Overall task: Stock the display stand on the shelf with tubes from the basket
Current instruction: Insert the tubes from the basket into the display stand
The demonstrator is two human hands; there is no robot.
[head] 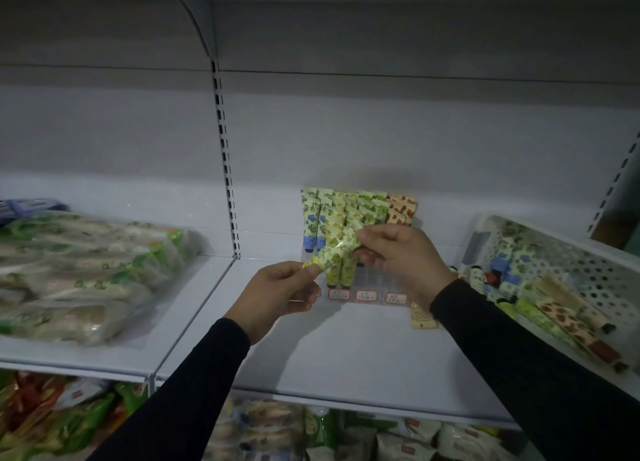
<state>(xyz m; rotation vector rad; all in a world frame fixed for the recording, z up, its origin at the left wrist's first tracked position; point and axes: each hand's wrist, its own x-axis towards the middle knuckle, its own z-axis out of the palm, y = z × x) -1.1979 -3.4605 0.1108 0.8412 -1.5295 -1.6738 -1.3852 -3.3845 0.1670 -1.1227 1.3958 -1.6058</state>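
Spanning a dim aisle, white shelf [346, 356] carries basket [568, 249].

Both hands hold one green-patterned tube [337, 249] in front of the display stand [360, 225] – the left hand [280, 292] pinches its yellow cap end, the right hand [398, 253] grips the flat upper end. The stand, on the white shelf [346, 350], carries rows of upright tubes. The white perforated basket [554, 263] at right holds more tubes; bagged goods [83, 273] lie at left.
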